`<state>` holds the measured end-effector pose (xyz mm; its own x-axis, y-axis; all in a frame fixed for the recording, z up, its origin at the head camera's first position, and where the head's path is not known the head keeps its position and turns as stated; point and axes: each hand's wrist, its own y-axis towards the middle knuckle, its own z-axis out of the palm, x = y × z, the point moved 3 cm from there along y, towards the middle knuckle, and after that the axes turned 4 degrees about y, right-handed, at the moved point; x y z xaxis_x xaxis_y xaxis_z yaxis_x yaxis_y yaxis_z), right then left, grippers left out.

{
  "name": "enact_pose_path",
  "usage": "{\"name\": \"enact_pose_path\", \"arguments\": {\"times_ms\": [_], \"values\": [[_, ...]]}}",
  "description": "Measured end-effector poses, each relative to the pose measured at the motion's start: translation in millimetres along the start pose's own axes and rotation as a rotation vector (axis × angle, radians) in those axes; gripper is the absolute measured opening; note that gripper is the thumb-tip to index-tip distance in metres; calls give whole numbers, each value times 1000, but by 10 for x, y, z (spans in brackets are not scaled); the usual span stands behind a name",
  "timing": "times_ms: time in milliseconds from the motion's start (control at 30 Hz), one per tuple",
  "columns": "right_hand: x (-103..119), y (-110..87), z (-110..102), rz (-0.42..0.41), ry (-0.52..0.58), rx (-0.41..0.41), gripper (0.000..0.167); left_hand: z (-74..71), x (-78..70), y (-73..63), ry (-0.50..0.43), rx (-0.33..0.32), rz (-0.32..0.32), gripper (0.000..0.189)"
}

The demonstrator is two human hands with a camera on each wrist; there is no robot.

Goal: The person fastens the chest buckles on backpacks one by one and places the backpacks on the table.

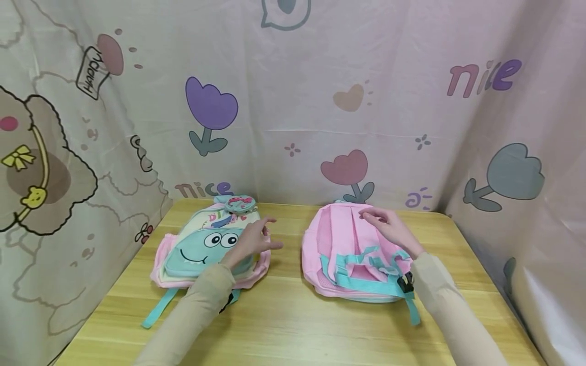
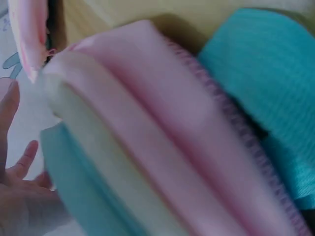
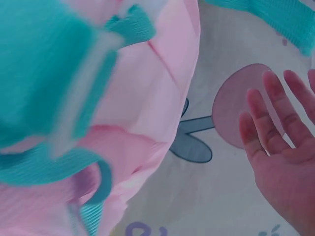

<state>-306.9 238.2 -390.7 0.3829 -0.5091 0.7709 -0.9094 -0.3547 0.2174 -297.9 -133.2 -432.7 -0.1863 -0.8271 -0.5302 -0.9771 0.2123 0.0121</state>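
On the left of the table lies a pink and teal backpack [image 1: 197, 254], front face up, with a smiling cartoon face and a round patch near its top. My left hand [image 1: 251, 239] hovers over its right side, fingers spread and holding nothing. To the right, a second pink backpack [image 1: 327, 229] lies with its back up, showing pink shoulder straps, teal webbing straps [image 1: 366, 284] and a black buckle [image 1: 405, 282]. My right hand [image 1: 392, 230] is over the upper right of this one, its fingers extended in the right wrist view and nothing held.
Both bags lie on a wooden table [image 1: 284, 330]. Printed fabric [image 1: 284, 101] with flowers and cartoon figures hangs behind and at both sides. A teal strap end [image 1: 160, 307] trails from the left backpack toward the near edge.
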Motion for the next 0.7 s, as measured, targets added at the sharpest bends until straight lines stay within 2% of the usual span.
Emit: {"name": "enact_pose_path", "arguments": {"times_ms": [133,267,500,700], "values": [[72,99,81,-13,35,56,33,59,72,-48,106,47,-40,89],[87,145,154,-35,62,60,30,82,142,-62,112,60,-61,93],[-9,175,237,-33,137,61,27,121,275,-19,26,102,-123,88],[-40,174,266,-38,150,81,30,109,334,20,-65,112,-87,80]]}}
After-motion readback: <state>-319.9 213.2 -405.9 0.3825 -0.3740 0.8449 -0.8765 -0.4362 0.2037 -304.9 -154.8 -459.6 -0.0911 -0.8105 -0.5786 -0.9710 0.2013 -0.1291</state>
